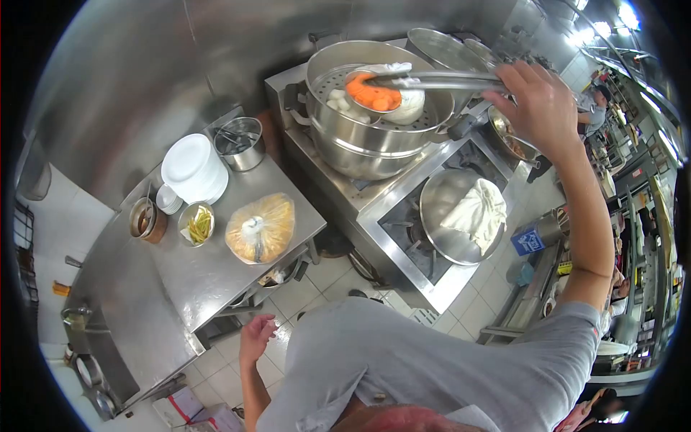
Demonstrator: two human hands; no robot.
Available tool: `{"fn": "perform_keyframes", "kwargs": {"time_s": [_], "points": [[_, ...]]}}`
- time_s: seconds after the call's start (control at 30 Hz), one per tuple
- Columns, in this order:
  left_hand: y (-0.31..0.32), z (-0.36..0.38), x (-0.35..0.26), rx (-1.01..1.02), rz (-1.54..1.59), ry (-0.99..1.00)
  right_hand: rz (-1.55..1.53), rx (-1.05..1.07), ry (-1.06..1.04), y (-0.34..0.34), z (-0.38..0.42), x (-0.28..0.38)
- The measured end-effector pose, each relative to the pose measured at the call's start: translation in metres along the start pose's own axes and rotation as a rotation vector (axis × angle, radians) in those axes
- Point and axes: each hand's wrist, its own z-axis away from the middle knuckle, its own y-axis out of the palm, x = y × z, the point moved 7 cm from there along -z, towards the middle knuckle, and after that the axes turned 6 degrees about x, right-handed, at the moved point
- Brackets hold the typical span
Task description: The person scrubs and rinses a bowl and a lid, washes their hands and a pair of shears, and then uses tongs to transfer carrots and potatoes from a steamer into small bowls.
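Observation:
My right hand (538,101) grips a pair of metal tongs (450,81) over the large steamer pot (371,147) on the stove. The tongs' tips are at a bowl of orange carrot pieces (371,93) in the perforated steamer tier. Beside that bowl lie white chunks (344,103) and a white wrapped bundle (410,106). My left hand (257,335) hangs low by my side, off the steel table, with loosely bent fingers and nothing in it.
A wide pan with a white cloth (475,216) sits on the front burner. The steel table (144,288) holds stacked white plates (193,169), a bowl of green strips (197,224), a bagged yellow food (260,227) and a pot with utensils (240,144). A person (594,108) stands far right.

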Motion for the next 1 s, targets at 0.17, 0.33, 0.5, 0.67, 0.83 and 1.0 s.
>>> {"fn": "perform_keyframes", "kwargs": {"time_s": [0.17,0.33,0.5,0.67,0.83,1.0], "points": [[0.028,-0.031,-0.032,0.046,-0.093,0.054,0.062,0.004,-0.136,0.044,0.024,-0.021],[0.062,-0.034,-0.046,0.045,-0.015,0.044,0.069,-0.035,-0.221,0.079,0.019,-0.029],[0.083,-0.026,-0.031,0.023,0.042,0.023,0.068,-0.036,-0.250,0.091,0.008,-0.027],[0.093,-0.014,-0.037,0.005,0.035,-0.009,0.102,0.004,-0.274,0.100,0.000,-0.023],[0.093,-0.013,-0.029,-0.010,0.061,-0.009,0.096,-0.010,-0.294,0.107,-0.005,-0.018],[0.090,-0.016,-0.025,0.013,0.081,0.023,0.105,0.010,-0.313,0.112,-0.011,-0.009]]}}
